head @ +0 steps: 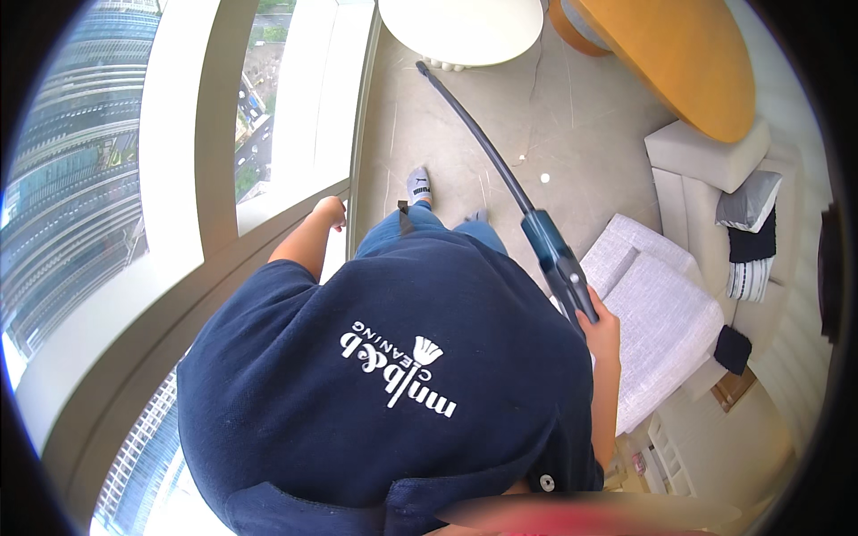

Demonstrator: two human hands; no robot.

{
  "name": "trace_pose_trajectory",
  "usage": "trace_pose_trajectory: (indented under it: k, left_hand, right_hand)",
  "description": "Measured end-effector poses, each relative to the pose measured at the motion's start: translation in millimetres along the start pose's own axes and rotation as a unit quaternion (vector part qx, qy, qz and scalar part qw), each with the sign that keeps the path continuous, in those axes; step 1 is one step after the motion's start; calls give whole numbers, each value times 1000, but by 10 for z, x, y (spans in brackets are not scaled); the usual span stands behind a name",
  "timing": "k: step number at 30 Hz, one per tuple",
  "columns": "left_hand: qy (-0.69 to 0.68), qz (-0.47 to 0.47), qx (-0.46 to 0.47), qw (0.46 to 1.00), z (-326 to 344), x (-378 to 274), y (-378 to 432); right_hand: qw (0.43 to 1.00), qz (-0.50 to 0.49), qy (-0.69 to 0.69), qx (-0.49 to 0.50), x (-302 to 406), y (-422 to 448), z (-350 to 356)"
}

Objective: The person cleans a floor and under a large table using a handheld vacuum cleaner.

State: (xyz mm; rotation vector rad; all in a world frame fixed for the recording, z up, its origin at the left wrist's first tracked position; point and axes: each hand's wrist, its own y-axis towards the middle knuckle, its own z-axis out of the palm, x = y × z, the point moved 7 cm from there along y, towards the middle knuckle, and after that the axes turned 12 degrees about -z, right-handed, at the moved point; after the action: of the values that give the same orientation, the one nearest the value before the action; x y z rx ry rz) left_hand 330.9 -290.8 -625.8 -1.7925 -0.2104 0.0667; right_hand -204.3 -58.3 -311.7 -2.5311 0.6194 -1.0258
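Observation:
My right hand is closed around the dark handle of a cordless stick vacuum cleaner. Its long dark tube slants up and to the left over the floor, and the narrow nozzle at its far end is beside the rim of a white round table. On the left, my left hand hangs by the window ledge with its fingers curled; whether they are fully closed is hard to see, and no object shows in them.
Tall windows with a ledge run along the left. A wooden oval tabletop is at the upper right. Right of me stand a light grey upholstered seat and a beige sofa with cushions. A thin cable lies on the grey floor.

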Motion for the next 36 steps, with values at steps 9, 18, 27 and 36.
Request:
trace_pose_trajectory:
  k: [9,18,27,36]
  left_hand:
    - [-204,95,-86,971,491,-610,-537]
    - [-57,170,-105,978,1803,-891,-1013]
    - [-127,63,157,977,2525,-629,-1100]
    - [-4,63,201,978,2268,-1308,-719]
  right_hand:
    - [995,-93,-5,-18,185,575,849]
    - [996,-73,-47,-8,-215,-268,1058]
    - [987,51,13,-155,-1721,-1967,582]
    - [962,153,62,-216,-2060,-2199,503]
